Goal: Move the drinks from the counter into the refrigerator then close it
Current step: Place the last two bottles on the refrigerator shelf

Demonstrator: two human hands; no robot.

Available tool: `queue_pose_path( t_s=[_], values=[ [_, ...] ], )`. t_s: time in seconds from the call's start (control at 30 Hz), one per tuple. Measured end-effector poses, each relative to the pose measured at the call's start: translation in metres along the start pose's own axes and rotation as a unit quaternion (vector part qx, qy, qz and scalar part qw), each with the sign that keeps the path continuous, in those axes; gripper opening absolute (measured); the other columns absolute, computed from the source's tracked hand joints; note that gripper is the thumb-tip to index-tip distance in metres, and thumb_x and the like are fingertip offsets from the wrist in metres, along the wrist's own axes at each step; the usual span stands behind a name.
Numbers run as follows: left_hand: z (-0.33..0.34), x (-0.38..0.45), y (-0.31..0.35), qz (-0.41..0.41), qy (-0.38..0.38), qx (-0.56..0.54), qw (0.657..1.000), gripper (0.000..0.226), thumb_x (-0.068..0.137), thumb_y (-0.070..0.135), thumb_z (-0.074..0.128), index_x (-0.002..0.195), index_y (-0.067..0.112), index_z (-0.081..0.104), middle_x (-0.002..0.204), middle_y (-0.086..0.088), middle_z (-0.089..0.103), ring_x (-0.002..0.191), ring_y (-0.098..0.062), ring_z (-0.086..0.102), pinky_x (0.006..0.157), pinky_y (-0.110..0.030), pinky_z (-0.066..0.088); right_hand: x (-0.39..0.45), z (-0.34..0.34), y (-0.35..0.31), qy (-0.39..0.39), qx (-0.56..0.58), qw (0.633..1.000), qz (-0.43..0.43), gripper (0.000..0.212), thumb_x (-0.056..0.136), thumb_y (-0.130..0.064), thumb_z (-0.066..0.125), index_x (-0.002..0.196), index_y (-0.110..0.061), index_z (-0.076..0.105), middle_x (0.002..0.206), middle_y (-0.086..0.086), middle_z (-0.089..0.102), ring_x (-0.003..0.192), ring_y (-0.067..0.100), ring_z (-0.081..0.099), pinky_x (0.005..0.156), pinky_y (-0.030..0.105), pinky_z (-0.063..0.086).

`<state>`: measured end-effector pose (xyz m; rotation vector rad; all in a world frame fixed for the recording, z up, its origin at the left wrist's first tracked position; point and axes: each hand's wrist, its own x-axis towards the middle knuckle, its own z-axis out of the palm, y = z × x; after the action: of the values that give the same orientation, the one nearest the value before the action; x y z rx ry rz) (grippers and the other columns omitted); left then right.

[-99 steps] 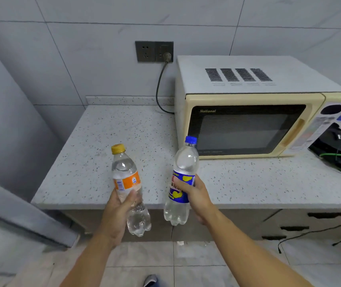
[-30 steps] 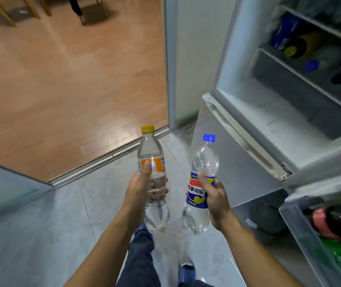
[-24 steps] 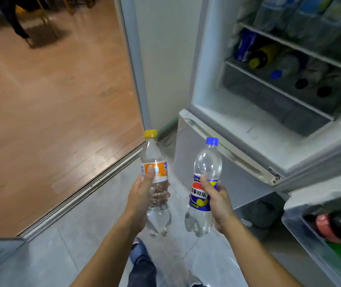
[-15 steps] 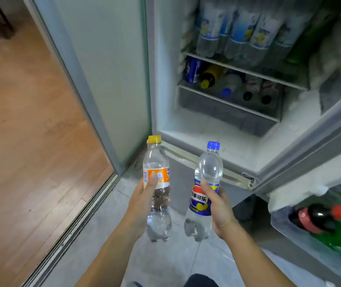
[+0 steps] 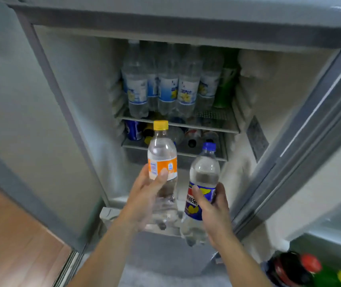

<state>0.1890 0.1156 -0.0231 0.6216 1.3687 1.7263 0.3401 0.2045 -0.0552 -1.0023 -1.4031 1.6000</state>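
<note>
My left hand (image 5: 144, 201) grips a clear bottle with a yellow cap and orange label (image 5: 161, 160), held upright. My right hand (image 5: 213, 214) grips a clear bottle with a blue cap and blue-and-yellow label (image 5: 203, 179), tilted slightly right. Both bottles hang in front of the open refrigerator (image 5: 78, 96), about level with its lower shelf (image 5: 219, 156). The two bottles are close together, almost side by side.
The upper shelf (image 5: 217, 121) carries several upright clear bottles and a green one. Cans and lying bottles fill the lower shelf. The open door (image 5: 314, 162) stands at the right, its bin holding dark and green bottles (image 5: 302, 270). Wood floor lies at the lower left.
I turned from the counter to the refrigerator, which now fills the view. Both bottles have risen and moved forward toward the lower shelf, still held in the same hands.
</note>
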Motion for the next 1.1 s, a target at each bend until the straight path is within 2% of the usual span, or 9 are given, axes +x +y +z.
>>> queue_pose_path(
  t_s=[0.17,0.37,0.47,0.6,0.67,0.8,0.9,1.0,1.1],
  values=[
    [0.023,0.067,0.057,0.096,-0.027,-0.001,0.995,0.052,0.064,0.052,0.083,0.112,0.043,0.063,0.114,0.006,0.073,0.108,-0.013,0.068,0.085,-0.028,0.054,0.058,0.019,-0.050,0.086,-0.007,0.989,-0.118,0.030,0.085,-0.021,0.076,0.107,-0.026,0.056,0.089,-0.019,0.071,0.078,-0.005,0.068,0.064,0.010,0.051],
    [0.061,0.138,0.104,0.164,-0.043,0.017,0.985,0.054,0.072,0.036,0.086,0.116,0.040,0.055,0.113,0.014,0.071,0.107,-0.006,0.067,0.086,-0.025,0.053,0.128,0.043,-0.119,0.204,0.011,0.948,-0.244,0.052,0.084,-0.019,0.076,0.129,-0.012,0.051,0.109,-0.012,0.065,0.092,-0.012,0.063,0.074,0.005,0.048],
    [0.081,0.166,0.103,0.204,-0.049,0.071,0.975,0.052,0.083,0.020,0.078,0.125,0.033,0.050,0.126,0.004,0.064,0.115,-0.011,0.062,0.098,-0.036,0.052,0.163,0.042,-0.138,0.221,0.011,0.939,-0.262,0.055,0.084,-0.020,0.075,0.132,-0.012,0.049,0.119,0.002,0.065,0.109,0.012,0.064,0.087,0.025,0.055],
    [0.105,0.193,0.099,0.225,-0.030,0.079,0.971,0.052,0.082,0.021,0.078,0.124,0.031,0.050,0.110,0.018,0.064,0.096,0.014,0.062,0.078,-0.010,0.052,0.197,0.033,-0.138,0.203,-0.024,0.945,-0.256,0.049,0.087,-0.018,0.074,0.124,-0.034,0.046,0.112,-0.021,0.059,0.100,-0.015,0.057,0.084,0.009,0.049],
    [0.116,0.204,0.097,0.233,-0.020,0.083,0.969,0.051,0.081,0.023,0.079,0.120,0.036,0.048,0.104,0.023,0.062,0.088,0.020,0.060,0.071,-0.004,0.049,0.210,0.031,-0.140,0.186,-0.024,0.953,-0.238,0.047,0.086,-0.019,0.076,0.120,-0.038,0.048,0.113,-0.020,0.059,0.102,-0.012,0.058,0.086,0.015,0.051],
    [0.129,0.218,0.089,0.253,0.028,0.068,0.965,0.051,0.077,0.019,0.082,0.113,0.039,0.051,0.106,0.018,0.065,0.095,0.009,0.063,0.083,-0.018,0.051,0.225,0.030,-0.143,0.166,-0.043,0.956,-0.236,0.044,0.088,-0.015,0.071,0.125,-0.029,0.051,0.116,-0.014,0.060,0.103,-0.008,0.057,0.083,0.011,0.049],
    [0.126,0.217,0.076,0.262,0.060,0.117,0.956,0.061,0.078,0.021,0.082,0.128,0.028,0.048,0.126,0.006,0.060,0.113,-0.005,0.059,0.096,-0.021,0.049,0.228,0.025,-0.137,0.158,-0.078,0.955,-0.239,0.046,0.090,-0.015,0.069,0.132,-0.019,0.051,0.124,-0.004,0.062,0.110,0.005,0.061,0.085,0.014,0.052],
    [0.116,0.214,0.058,0.297,0.097,0.267,0.912,0.070,0.084,0.022,0.077,0.144,0.017,0.041,0.144,-0.007,0.048,0.132,-0.020,0.047,0.108,-0.013,0.033,0.231,0.018,-0.123,0.161,-0.200,0.946,-0.198,0.037,0.090,-0.020,0.070,0.123,-0.018,0.055,0.119,-0.001,0.064,0.109,0.017,0.063,0.090,0.032,0.055],
    [0.113,0.217,0.055,0.266,0.100,0.283,0.916,0.069,0.084,0.024,0.075,0.143,0.018,0.040,0.142,-0.008,0.050,0.130,-0.023,0.049,0.106,-0.037,0.046,0.233,0.016,-0.111,0.182,-0.240,0.939,-0.167,0.047,0.087,-0.025,0.071,0.131,-0.019,0.055,0.125,0.004,0.065,0.111,0.020,0.063,0.093,0.039,0.054]
  ],
)
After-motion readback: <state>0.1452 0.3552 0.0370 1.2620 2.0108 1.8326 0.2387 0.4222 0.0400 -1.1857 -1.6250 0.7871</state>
